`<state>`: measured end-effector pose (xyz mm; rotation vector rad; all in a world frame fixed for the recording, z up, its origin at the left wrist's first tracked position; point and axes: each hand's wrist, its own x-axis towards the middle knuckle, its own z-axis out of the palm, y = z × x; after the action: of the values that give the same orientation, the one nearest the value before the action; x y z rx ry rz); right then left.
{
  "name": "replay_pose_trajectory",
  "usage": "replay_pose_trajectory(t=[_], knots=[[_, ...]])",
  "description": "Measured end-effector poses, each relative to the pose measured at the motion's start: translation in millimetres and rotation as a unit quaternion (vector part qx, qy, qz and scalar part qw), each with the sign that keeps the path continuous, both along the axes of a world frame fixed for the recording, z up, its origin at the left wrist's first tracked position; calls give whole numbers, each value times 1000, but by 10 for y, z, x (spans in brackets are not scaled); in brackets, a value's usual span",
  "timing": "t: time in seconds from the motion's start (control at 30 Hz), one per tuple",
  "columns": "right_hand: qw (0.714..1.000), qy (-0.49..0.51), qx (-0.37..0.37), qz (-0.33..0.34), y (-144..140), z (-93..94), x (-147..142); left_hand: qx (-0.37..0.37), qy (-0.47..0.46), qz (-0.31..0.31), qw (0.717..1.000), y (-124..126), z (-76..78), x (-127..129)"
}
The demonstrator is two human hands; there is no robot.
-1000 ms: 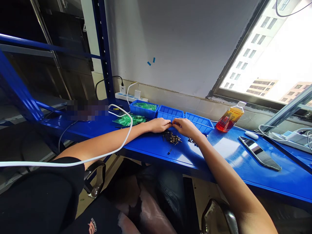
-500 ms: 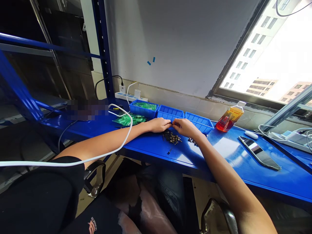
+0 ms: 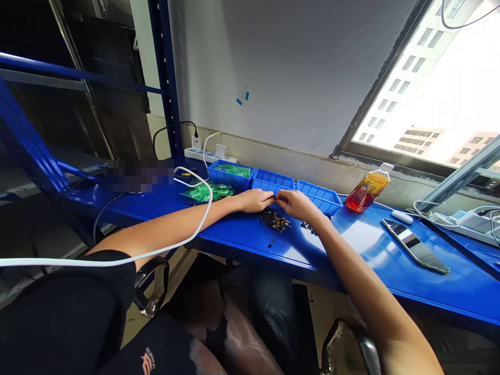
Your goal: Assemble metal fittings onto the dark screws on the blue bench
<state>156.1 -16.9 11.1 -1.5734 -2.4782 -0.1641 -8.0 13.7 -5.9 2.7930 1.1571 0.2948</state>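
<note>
My left hand [image 3: 255, 200] and my right hand [image 3: 294, 203] meet fingertip to fingertip just in front of the blue bins. Both are closed in a pinch around something small and dark, too small to name. Directly below them on the blue table lies a pile of small brass and black screw-like parts [image 3: 278, 221]. One single part [image 3: 272, 242] lies apart, nearer the table edge. More small dark parts [image 3: 308, 227] lie partly hidden under my right wrist.
Behind my hands stand a blue bin with green packets [image 3: 233, 170], a middle blue bin [image 3: 273, 179] and a right blue bin [image 3: 320, 195]. Green bags [image 3: 209, 192] lie at left. A drink bottle [image 3: 369, 187] and phone [image 3: 416, 246] are at right. A white cable [image 3: 156, 256] crosses above my left arm.
</note>
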Motion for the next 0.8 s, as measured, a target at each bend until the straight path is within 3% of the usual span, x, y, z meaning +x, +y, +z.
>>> replay_pose_trajectory(t=[0.3, 0.8], knots=[[1000, -7, -11, 11, 8, -15, 12, -20, -18, 21, 999, -60, 41, -5], [1000, 10, 13, 12, 14, -20, 7, 36, -46, 48, 997, -6, -3, -9]])
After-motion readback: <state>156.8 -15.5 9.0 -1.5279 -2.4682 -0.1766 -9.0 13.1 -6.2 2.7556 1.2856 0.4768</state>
